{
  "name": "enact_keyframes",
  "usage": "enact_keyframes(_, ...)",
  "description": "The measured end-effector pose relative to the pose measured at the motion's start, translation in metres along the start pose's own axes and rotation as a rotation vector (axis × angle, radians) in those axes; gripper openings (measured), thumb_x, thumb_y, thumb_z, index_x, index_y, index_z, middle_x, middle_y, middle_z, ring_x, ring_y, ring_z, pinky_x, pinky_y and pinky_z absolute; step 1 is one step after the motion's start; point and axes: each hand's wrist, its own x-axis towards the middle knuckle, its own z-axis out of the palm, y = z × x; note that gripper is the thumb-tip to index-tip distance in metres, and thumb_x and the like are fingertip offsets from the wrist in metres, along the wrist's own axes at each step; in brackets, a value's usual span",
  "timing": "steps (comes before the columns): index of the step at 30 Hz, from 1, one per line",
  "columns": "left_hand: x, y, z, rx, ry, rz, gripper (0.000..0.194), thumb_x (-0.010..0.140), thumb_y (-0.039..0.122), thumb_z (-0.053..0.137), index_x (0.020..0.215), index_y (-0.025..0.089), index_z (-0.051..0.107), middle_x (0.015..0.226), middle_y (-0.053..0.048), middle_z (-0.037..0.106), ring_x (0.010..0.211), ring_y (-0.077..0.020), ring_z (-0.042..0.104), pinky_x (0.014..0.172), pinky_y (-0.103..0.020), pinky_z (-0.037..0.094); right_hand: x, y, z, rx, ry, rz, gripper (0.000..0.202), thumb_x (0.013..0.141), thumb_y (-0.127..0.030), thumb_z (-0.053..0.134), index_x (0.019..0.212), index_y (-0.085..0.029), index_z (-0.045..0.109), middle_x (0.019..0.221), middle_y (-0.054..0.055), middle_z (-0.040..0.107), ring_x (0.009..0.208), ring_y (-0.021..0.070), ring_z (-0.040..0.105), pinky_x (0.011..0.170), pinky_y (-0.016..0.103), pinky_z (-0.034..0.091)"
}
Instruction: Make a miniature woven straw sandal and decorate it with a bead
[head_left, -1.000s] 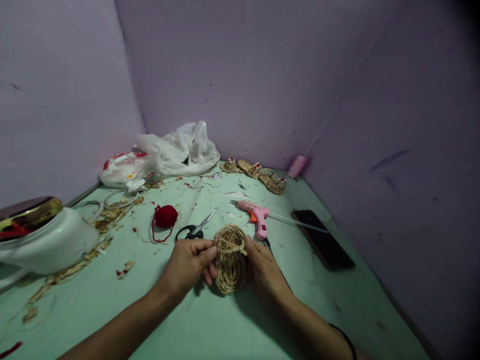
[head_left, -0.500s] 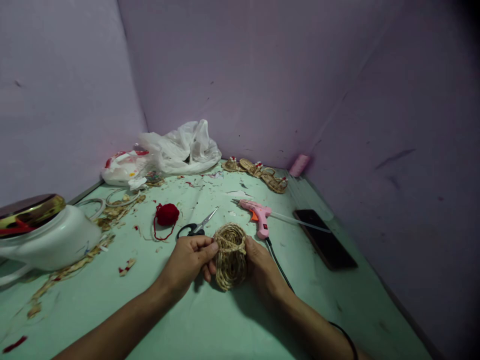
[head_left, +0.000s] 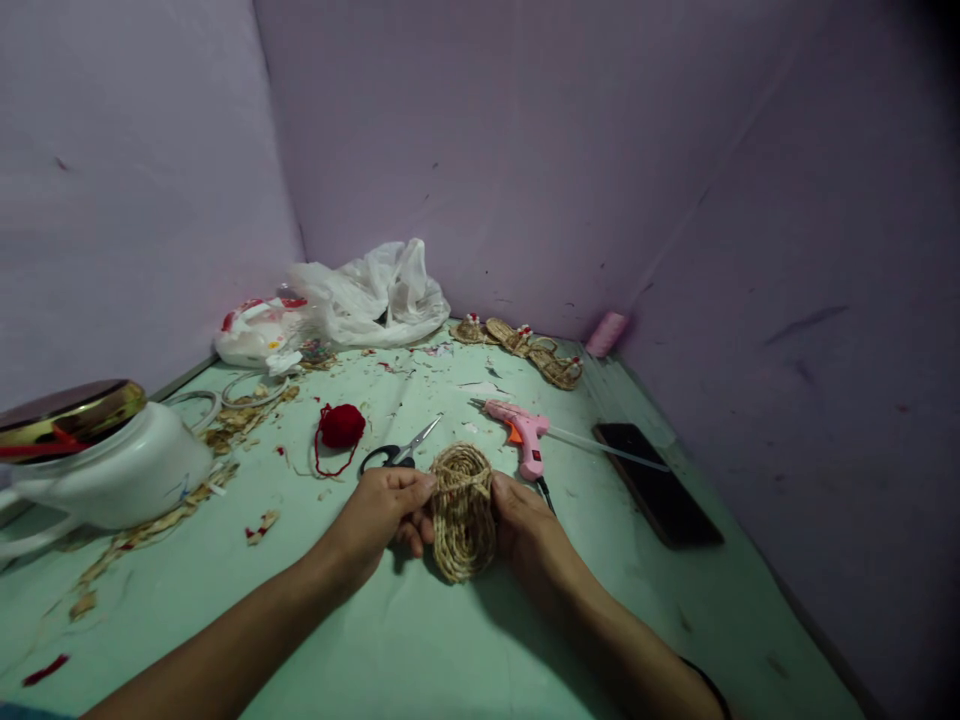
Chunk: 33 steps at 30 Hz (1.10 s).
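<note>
A small woven straw slipper (head_left: 463, 530), an oval coiled sole with a braided strap across its upper part, is held upright between both hands. My left hand (head_left: 394, 510) pinches its left edge near the strap. On the right edge my right hand (head_left: 525, 515) grips it with the thumb beside the strap. Black-handled scissors (head_left: 401, 450) lie just behind my left hand. Behind my right hand rests a pink glue gun (head_left: 521, 430) with a clear glue stick in its back. A ball of red yarn (head_left: 343, 427) sits left of the scissors.
Several woven slippers (head_left: 514, 337) lie at the back, near a pink roll (head_left: 606, 334) and white plastic bags (head_left: 375, 300). A dark phone (head_left: 660, 485) is at the right. A white container (head_left: 150, 470) and straw scraps (head_left: 232, 425) are at the left.
The slipper has tilted slightly, so more of its sole shows to the camera. The whole view has shifted a little, with the table's objects appearing farther right.
</note>
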Motion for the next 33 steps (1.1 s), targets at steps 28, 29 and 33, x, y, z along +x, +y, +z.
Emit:
enact_keyframes(28,0.001,-0.018,-0.007,0.887,0.214,0.868,0.020,0.077,0.007,0.048,0.073,0.015,0.067,0.065,-0.003,0.061,0.062,-0.0136,0.057,0.058,-0.026,0.045,-0.002,0.001,-0.013,-0.800,0.127,-0.457,0.011,0.077,-0.015,0.056,0.082,-0.017,0.065,0.074,0.006,0.067,0.063,0.0159,0.061,0.057,0.026,0.049)
enact_keyframes(29,0.001,-0.019,-0.008,0.907,0.199,0.899,0.021,0.077,0.007,0.047,0.074,0.015,0.067,0.066,-0.004,0.061,0.063,-0.0137,0.056,0.058,-0.026,0.045,-0.002,0.001,-0.012,-0.790,0.137,-0.461,0.011,0.076,-0.015,0.056,0.081,-0.016,0.065,0.073,0.006,0.066,0.062,0.0156,0.061,0.056,0.026,0.049)
enact_keyframes(33,0.001,-0.020,-0.008,0.984,0.172,0.958,0.018,0.078,0.009,0.048,0.076,0.015,0.065,0.070,-0.004,0.060,0.065,-0.0142,0.056,0.058,-0.026,0.045,-0.003,0.001,-0.008,-0.761,0.193,-0.433,0.007,0.074,-0.017,0.058,0.077,-0.016,0.064,0.070,0.005,0.065,0.057,0.0136,0.060,0.051,0.023,0.048)
